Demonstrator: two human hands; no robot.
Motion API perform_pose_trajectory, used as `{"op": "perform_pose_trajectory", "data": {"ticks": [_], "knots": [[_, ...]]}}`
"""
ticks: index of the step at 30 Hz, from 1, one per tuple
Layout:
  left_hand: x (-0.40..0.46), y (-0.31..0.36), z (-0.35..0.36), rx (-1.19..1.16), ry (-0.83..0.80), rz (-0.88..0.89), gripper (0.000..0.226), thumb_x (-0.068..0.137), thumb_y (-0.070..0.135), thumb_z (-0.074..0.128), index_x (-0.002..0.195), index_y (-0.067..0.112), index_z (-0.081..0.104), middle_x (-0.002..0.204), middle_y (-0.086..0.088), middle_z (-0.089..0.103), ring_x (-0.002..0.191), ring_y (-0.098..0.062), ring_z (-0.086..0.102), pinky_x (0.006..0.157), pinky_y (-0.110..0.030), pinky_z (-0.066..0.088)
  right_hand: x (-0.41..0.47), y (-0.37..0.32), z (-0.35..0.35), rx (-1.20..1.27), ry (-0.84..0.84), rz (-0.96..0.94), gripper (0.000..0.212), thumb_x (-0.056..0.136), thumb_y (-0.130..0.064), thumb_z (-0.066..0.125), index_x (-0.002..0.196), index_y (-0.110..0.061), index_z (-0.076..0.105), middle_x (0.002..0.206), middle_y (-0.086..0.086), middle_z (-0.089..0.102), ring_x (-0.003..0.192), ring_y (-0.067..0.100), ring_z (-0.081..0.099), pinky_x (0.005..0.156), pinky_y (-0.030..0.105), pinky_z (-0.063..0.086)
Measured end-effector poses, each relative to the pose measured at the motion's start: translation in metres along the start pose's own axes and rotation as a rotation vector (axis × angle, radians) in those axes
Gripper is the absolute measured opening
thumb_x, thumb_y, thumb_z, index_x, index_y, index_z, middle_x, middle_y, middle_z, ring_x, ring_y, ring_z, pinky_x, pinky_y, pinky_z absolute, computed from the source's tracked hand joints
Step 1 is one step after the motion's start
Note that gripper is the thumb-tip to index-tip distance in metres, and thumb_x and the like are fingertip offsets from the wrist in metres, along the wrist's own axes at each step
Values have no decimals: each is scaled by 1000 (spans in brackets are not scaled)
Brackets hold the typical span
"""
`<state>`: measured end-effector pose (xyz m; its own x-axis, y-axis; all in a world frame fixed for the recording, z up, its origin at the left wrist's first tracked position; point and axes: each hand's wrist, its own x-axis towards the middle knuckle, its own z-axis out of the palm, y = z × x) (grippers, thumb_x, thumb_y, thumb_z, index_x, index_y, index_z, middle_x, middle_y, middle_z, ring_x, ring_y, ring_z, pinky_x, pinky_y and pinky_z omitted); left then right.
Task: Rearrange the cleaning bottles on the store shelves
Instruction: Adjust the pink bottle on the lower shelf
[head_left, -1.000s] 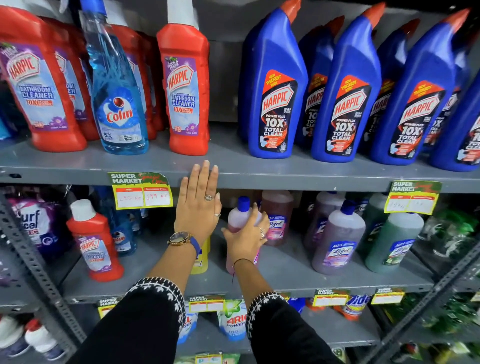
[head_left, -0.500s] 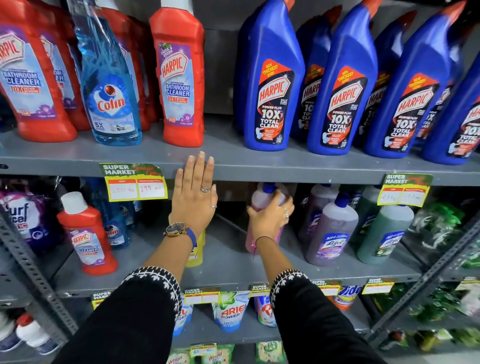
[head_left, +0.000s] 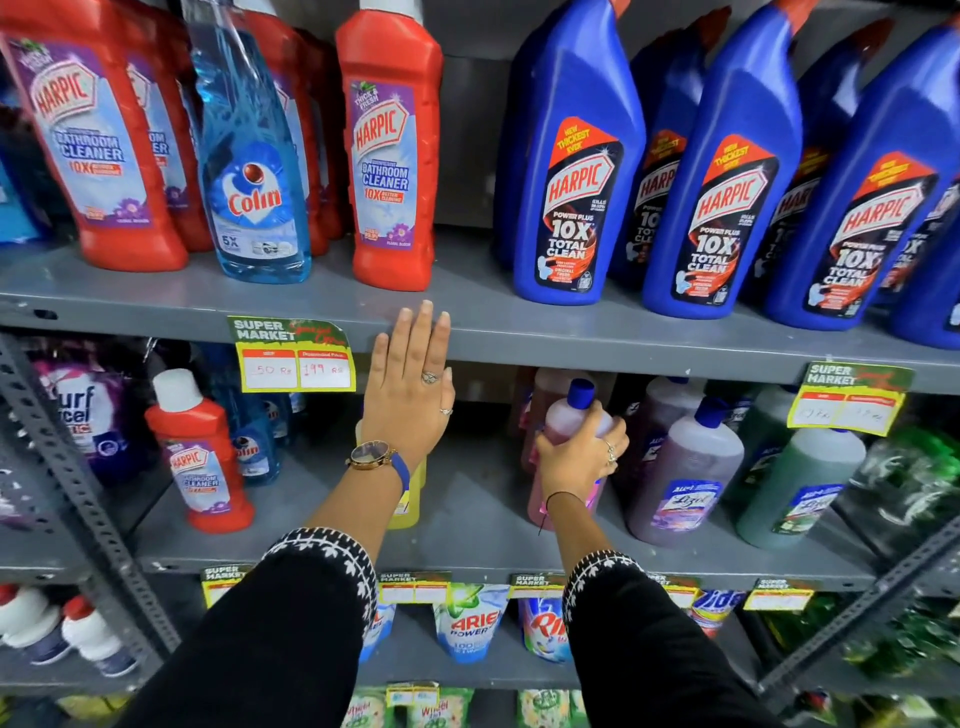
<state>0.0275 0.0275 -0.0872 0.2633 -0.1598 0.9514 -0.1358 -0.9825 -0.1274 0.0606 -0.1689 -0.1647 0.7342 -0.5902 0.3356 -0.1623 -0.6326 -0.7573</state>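
The right hand gripped a translucent plastic bottle of pink liquid with a blue screw cap, fingers wrapped round its shoulder just under the cap. The bottle stood on the grey metal middle shelf, beside a similar purple-filled bottle. Nearly full, it probably felt fairly heavy, its smooth walls slippery and slightly yielding; a hold lower on the body, or a palm beneath the base, would likely be steadier. The left hand lay flat and empty, fingers extended, against the upper shelf's front edge.
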Motion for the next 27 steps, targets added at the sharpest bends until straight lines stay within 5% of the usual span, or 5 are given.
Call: {"op": "perform_pose_trajectory", "data": {"ticks": [7, 11, 15, 22, 27], "knots": [[2, 3, -10, 35, -90, -26, 79, 89, 20, 39, 152, 11, -7, 152, -12, 16, 147, -24, -4, 119, -38, -2, -4, 8, -3, 12, -22, -28, 87, 64, -27, 82, 135, -20, 33, 145, 20, 23, 135, 39, 18, 106, 62, 24], [8, 8, -29, 52, -224, -67, 68, 89, 20, 37, 150, 6, 13, 153, -15, 25, 142, -30, 16, 118, -39, 5, -7, 6, -12, 14, -104, -22, 92, 68, -25, 82, 141, -22, 27, 153, 18, 12, 142, 36, 6, 109, 65, 16], [11, -3, -52, 31, -320, -21, 64, 91, 27, 37, 148, 7, 18, 154, -13, 28, 142, -26, 18, 117, -38, 7, -17, 11, -17, 48, -84, -23, 106, 65, -27, 84, 147, -26, 16, 159, 14, -4, 146, 33, -2, 108, 69, 5], [-8, -106, -93, 135, -331, -144, 69, 91, 33, 37, 150, 8, 12, 153, -16, 28, 142, -29, 17, 117, -39, 5, -97, -13, -2, 288, 40, -225, 83, 72, -17, 80, 138, -5, 32, 149, 26, 22, 136, 45, 24, 110, 57, 25], [-30, -211, -117, 249, -317, -241, 70, 91, 36, 35, 148, 0, 15, 152, -20, 27, 140, -32, 16, 117, -36, -2, -187, -72, 32, 485, -110, -358, 80, 70, -7, 80, 137, -4, 36, 145, 23, 27, 130, 35, 33, 106, 50, 35]]}}
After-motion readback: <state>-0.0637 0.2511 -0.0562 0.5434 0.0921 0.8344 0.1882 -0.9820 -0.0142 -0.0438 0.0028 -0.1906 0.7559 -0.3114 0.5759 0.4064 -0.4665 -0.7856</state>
